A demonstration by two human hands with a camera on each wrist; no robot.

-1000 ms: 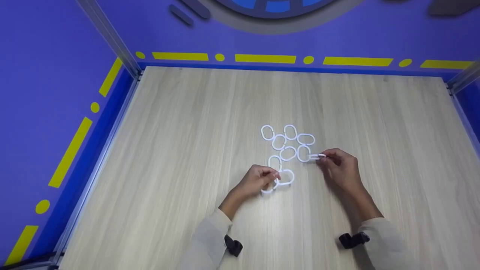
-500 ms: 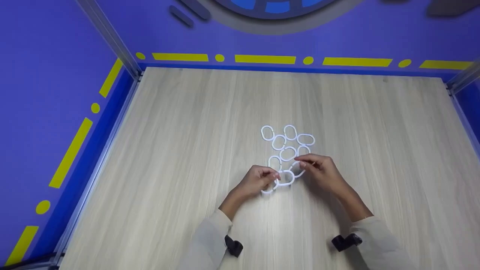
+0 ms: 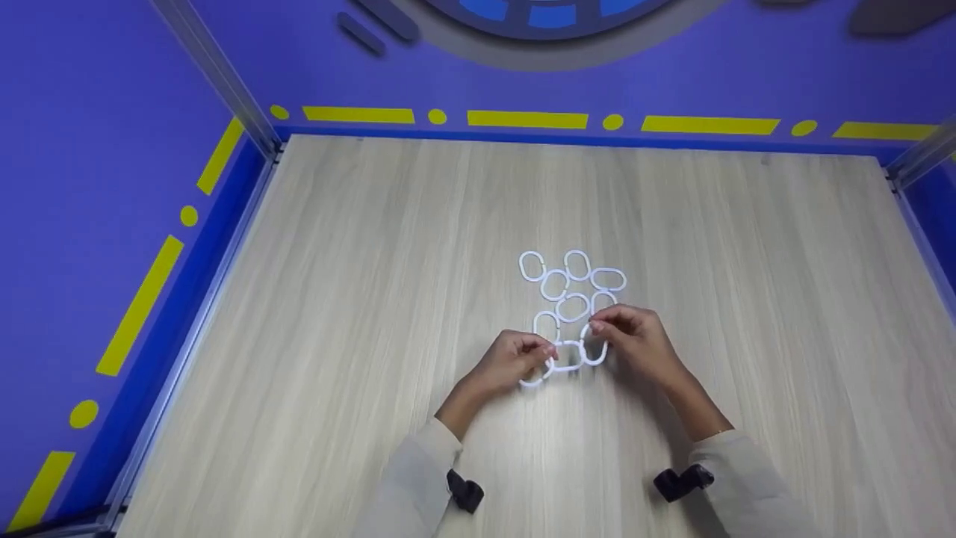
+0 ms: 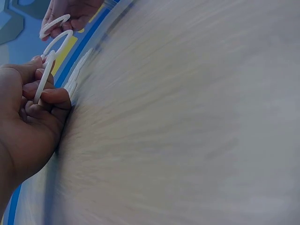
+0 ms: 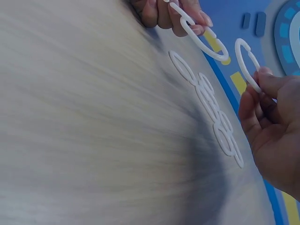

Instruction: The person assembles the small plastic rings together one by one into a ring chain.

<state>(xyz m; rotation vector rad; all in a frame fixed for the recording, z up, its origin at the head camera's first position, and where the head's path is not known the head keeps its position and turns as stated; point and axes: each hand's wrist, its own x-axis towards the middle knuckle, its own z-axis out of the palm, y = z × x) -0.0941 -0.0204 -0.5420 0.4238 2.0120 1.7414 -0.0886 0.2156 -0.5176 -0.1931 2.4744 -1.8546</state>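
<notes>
My left hand (image 3: 508, 362) pinches a white oval shower curtain ring (image 3: 531, 384) between thumb and fingers. A second ring (image 5: 197, 42) is hooked through it and extends rightward. My right hand (image 3: 646, 342) pinches another ring (image 5: 242, 67) by its edge, held upright above the table. In the head view that ring overlaps the right end of the linked pair; the right wrist view shows a gap between them. The left fingertips cover the spot where the pair joins. Several more rings (image 5: 215, 129) lie flat on the table just beyond both hands.
The wood-grain table (image 3: 373, 261) spreads out on all sides. Blue-purple panels (image 3: 373, 67) with yellow dashes stand along its back and left edges, with a metal post (image 3: 216, 75) in the corner. Black wrist cameras (image 3: 464, 491) sit on both sleeves.
My right hand has picked a ring off the table's right side, brought it left to the linked pair and turned it more upright. The left hand has stayed in place.
</notes>
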